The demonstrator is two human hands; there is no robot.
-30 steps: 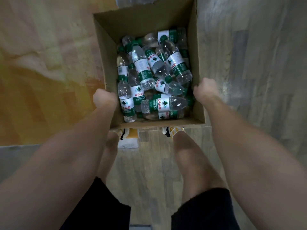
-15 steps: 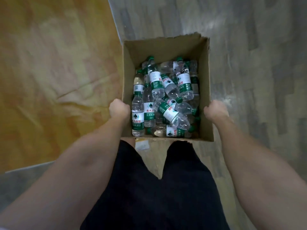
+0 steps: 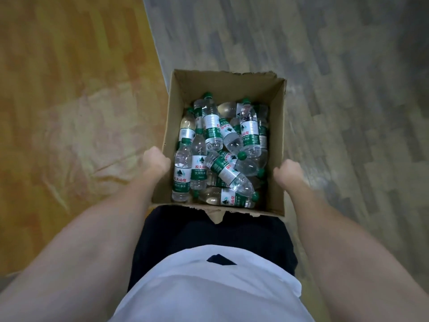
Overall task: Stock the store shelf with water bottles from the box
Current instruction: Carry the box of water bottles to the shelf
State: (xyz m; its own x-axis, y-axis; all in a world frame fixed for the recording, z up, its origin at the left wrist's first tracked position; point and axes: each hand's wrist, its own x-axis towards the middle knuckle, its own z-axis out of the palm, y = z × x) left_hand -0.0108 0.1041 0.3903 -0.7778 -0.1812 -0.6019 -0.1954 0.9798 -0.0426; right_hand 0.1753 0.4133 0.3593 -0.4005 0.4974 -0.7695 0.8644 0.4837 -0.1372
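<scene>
An open cardboard box (image 3: 222,86) is held in front of my waist, above the floor. Inside lie several clear water bottles (image 3: 221,145) with green caps and green-and-white labels, piled loosely across one another. My left hand (image 3: 156,160) grips the box's left side from outside, fingers curled under and out of sight. My right hand (image 3: 287,171) grips the right side the same way. The near edge of the box is torn and rests against my dark shorts. No shelf is in view.
The floor under the box is grey wood-pattern planks (image 3: 348,89). To the left lies an orange-brown wood floor (image 3: 69,89) with a glossy reflection, divided from the grey by a diagonal line. My white shirt (image 3: 209,287) fills the bottom centre.
The box has risen from near my feet to waist height and come close to my body. My legs and feet have gone out of view; my shirt now shows.
</scene>
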